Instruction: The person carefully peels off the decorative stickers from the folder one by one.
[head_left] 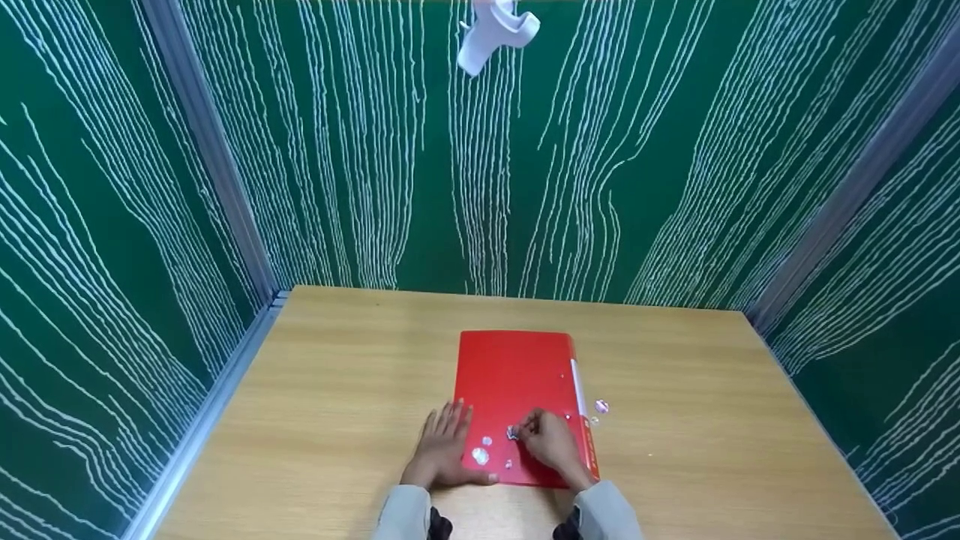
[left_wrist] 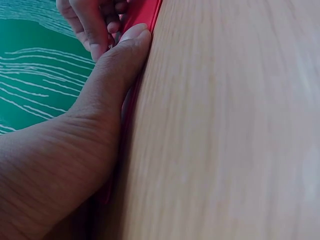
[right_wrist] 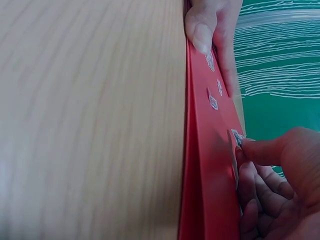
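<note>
A red folder (head_left: 514, 375) lies flat on the wooden table, its spine with a white label on the right. Fingers spread, my left hand (head_left: 442, 452) rests over the folder's lower left edge, the thumb along the near edge. My right hand (head_left: 553, 444) pinches a small shiny sticker (right_wrist: 237, 137) between thumb and fingertip, right at the cover. In the right wrist view the sticker stands tilted up from the red surface. Other silvery stickers, a larger one (head_left: 480, 455) and two smaller ones, lie on the cover between the hands.
Just right of the folder, a pinkish shiny piece (head_left: 601, 406) and a smaller bit (head_left: 595, 421) lie on the table (head_left: 697, 390). Green walls with white wavy lines enclose it at the back and sides. A white fixture (head_left: 491, 34) hangs high at the back.
</note>
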